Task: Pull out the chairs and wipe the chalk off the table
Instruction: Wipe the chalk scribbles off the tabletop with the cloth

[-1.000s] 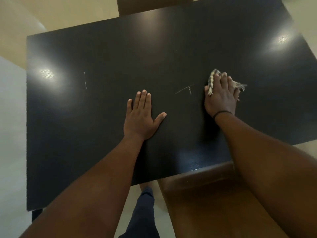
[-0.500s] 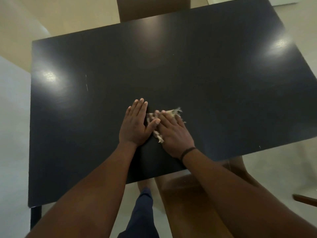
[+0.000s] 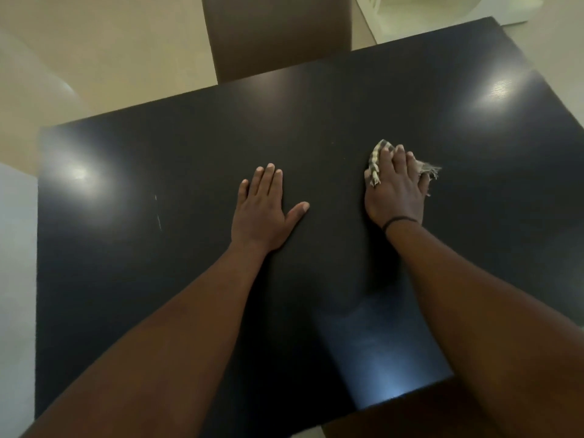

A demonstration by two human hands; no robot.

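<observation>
Black and glossy, the tabletop (image 3: 189,147) fills most of your view, with two soft patches of reflected light, one toward its left side and one toward its right. Take your left hand (image 3: 264,213) as the landmark. Well to the left of it, a thin pale chalk mark (image 3: 158,213) runs as a short, nearly upright stroke on the dark surface, apart from both of your hands. Your left hand itself lies flat on the tabletop near its middle, palm down, fingers straight and close together, thumb spread out to the right; it grasps nothing. Beyond your left hand, at the far edge of the tabletop, a brown chair (image 3: 278,36) stands with its back against that edge. To the right of your left hand, with a clear gap of bare surface between them, your right hand (image 3: 395,188) presses a striped cloth (image 3: 377,159) down onto the tabletop. Your fingers lie over the cloth and hold it flat; its striped fold shows past your fingertips on the left, and a frayed end sticks out on the right. A thin dark band (image 3: 398,220) circles your right wrist. Both forearms reach in from the near edge.
</observation>
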